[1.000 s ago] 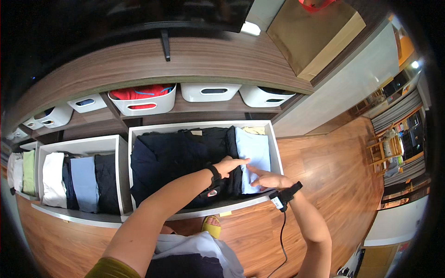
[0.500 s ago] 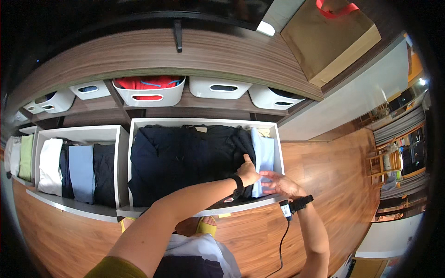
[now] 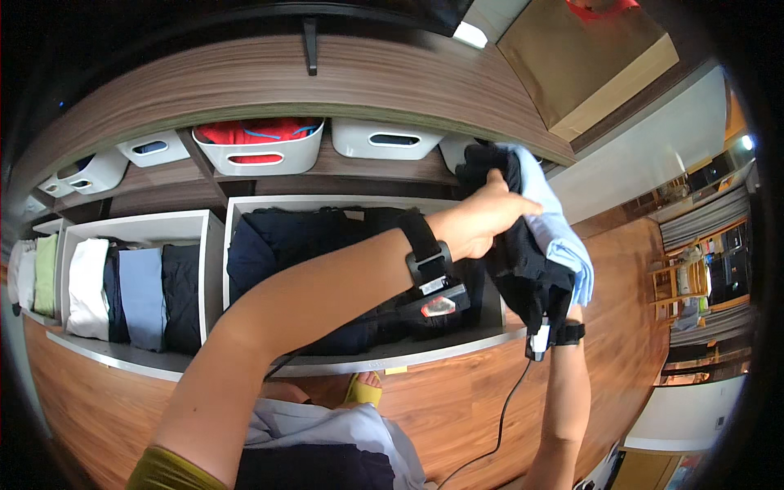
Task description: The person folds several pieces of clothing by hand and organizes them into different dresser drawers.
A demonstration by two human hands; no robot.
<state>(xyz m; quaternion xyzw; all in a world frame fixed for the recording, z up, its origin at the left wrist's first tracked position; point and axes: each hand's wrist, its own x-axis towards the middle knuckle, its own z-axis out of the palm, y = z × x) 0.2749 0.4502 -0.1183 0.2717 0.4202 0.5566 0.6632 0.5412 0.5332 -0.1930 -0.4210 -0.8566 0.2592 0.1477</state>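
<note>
My left hand [image 3: 482,216] grips a folded black garment [image 3: 523,253] with a folded light blue garment [image 3: 554,224] against its right side. The bundle is lifted at the right end of the large drawer [image 3: 359,365], partly over the rim. My right hand is hidden behind the bundle's lower end; only the wrist with a black strap [image 3: 569,332] and the forearm show, so its fingers cannot be made out. More dark folded clothes [image 3: 286,237] lie in the drawer under and beyond my left forearm.
To the left, a second drawer [image 3: 208,269] holds folded white, blue and dark clothes. White bins [image 3: 269,159], one with red cloth, stand on the shelf behind. A paper bag [image 3: 580,61] sits on the top board. A cable [image 3: 498,437] hangs from my right wrist.
Both hands have lifted the black and light blue garments from the drawer's right end, up and to the right. My right hand has gone behind them.
</note>
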